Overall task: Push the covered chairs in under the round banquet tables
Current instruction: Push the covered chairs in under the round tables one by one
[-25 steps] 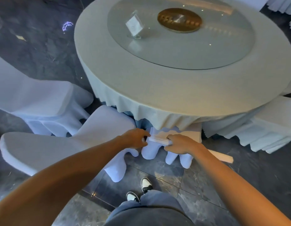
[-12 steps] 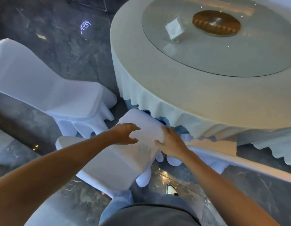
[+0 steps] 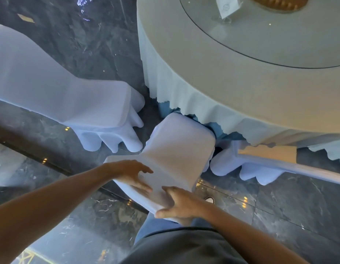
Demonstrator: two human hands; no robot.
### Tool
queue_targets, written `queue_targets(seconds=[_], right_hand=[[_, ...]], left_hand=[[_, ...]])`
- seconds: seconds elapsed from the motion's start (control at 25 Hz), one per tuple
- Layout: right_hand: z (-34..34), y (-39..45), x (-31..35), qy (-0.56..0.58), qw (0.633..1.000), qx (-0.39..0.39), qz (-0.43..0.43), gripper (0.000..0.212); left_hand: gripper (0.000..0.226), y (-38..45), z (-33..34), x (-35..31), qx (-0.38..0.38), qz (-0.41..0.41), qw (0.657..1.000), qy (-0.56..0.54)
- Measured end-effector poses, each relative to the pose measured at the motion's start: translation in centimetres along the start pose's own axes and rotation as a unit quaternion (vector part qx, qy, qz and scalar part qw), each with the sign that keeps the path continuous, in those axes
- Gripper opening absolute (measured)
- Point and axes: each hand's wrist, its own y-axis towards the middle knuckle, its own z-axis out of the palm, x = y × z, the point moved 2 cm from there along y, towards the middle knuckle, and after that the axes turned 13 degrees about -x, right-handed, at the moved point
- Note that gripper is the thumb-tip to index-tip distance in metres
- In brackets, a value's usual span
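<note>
Both hands on middle chair's [image 3: 176, 147] backrest top to steer it under worktop [image 3: 212, 73]: left grip [image 3: 131, 173] released, flat; right grip [image 3: 179, 203] clasping corner

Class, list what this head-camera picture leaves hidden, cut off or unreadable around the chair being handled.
- Front of the middle chair: hidden under the tablecloth.
- Card on the glass turntable: cut by the top edge, print too small.
- Right hand: fingers behind the chair back unseen.
- Left hand: contact with the cover unclear.
- Left chair: cut by the left edge.
</note>
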Motion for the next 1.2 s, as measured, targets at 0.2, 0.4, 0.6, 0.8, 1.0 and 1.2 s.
queue_targets(seconds=[0.2,0.4,0.6,0.8,1.0,1.2], right_hand=[[2.3,0.0,-0.3,-0.128,0.99,-0.019,-0.058,0.079],[3.2,-0.2,-0.5,-0.102,0.99,-0.093,-0.03,0.063],[-1.4,-0.6,-3.8,-0.117,0.972,-0.2,0.041,0.044],[-7.6,-0.9,-7.4,-0.135,0.944,-0.286,0.091,0.049],[-11.8,-0.4,-11.0,-0.14,0.929,-0.321,0.116,0.036],[-14.4,-0.1,-13.2,-0.165,0.925,-0.31,0.144,0.043]], left_hand=[[0.103,-0.6,-0.4,0.3,0.052,0.058,0.997,0.006],[0.078,-1.1,0.0,0.6,0.038,0.197,0.971,0.132],[0.064,1.5,-2.6,-3.1,-0.064,0.227,0.968,0.091],[0.05,5.2,-5.7,-7.4,-0.175,0.199,0.961,0.074],[0.05,8.1,-7.8,-11.3,-0.225,0.143,0.961,0.077],[0.05,10.7,-7.8,-13.3,-0.25,0.084,0.961,0.081]])
